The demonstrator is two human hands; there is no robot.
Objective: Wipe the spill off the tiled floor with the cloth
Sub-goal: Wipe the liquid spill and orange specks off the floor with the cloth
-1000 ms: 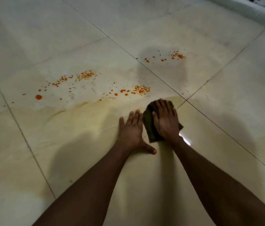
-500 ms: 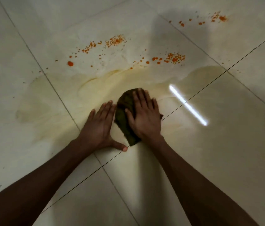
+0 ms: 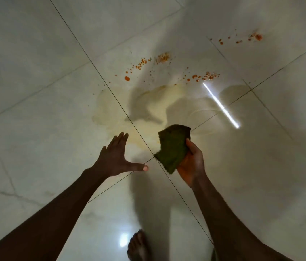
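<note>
While the right hand point(image 3: 191, 162) holds the green cloth point(image 3: 173, 147) bunched and lifted off the floor point(image 3: 35, 91), the left hand point(image 3: 116, 157) is spread flat, holding nothing. The soaked cloth may smear the yellowish puddle point(image 3: 157, 108) wider and miss the orange specks point(image 3: 159, 59) beyond.

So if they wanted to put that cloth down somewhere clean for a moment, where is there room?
Bare tile lies left of the left hand, and right of the right hand holding the cloth. Ahead it is messy: the yellowish smear, with orange spots beyond. A foot stands below.
</note>
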